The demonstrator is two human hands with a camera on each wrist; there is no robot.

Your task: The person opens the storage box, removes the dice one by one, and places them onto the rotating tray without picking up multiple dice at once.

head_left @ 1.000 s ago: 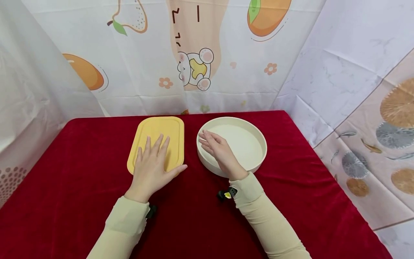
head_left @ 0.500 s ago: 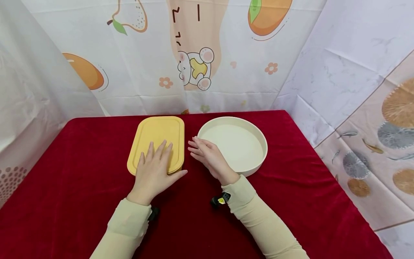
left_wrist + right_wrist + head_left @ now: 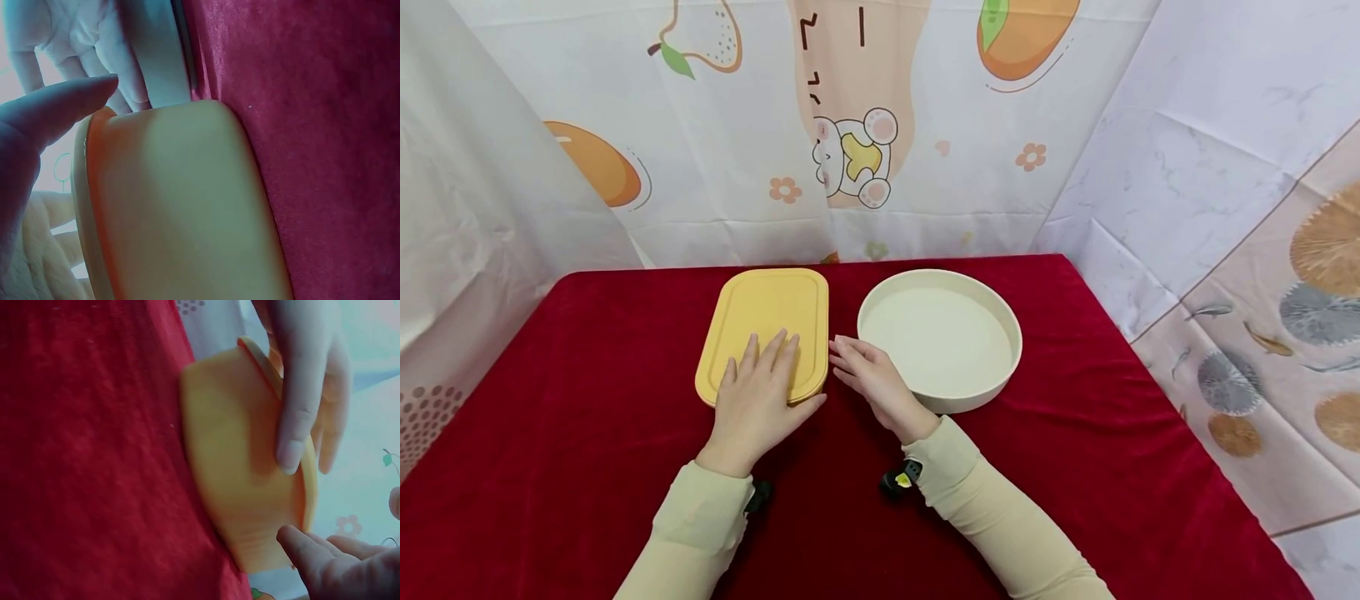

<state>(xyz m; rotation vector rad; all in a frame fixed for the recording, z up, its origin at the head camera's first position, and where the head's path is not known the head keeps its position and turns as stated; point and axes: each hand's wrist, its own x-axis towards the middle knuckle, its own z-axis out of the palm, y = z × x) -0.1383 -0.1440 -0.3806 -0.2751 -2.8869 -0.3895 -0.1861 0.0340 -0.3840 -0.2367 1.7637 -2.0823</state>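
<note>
Left of centre: yellow board (image 3: 765, 327) flat on red cloth (image 3: 587, 400), left hand (image 3: 758, 398) resting on it, fingers straight. Beside its right edge: right hand (image 3: 871, 382), fingers relaxed, empty. Right: cream round tray (image 3: 992, 379).

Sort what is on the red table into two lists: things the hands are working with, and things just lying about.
In hand:
- flat yellow rectangular plastic board, under the left hand
- right hand, fingertips at the board's right edge

Lying about:
- round cream shallow tray, beside the board
- red velvet tablecloth
</note>
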